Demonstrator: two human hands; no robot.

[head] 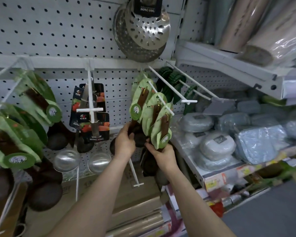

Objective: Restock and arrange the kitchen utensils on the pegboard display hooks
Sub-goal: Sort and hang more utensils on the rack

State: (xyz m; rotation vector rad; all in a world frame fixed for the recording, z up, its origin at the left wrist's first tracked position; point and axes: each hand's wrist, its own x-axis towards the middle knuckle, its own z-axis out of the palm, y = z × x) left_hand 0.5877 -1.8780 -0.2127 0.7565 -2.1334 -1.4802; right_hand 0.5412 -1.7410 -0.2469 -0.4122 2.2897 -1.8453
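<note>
- Below the white hook (169, 111), grips one green-carded ladle (141, 101) by its handle with left hand (125, 142), fingers curled.
- Clasps the neighbouring ladles (164, 124), cards threaded on that hook, with right hand (162, 155).

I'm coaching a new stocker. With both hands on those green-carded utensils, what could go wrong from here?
1. The green-carded utensils hang close to the hook tip; a pull from the left hand or right hand could slide them off.
2. The lower hook juts out just below the left hand and might snag the arm.
</note>
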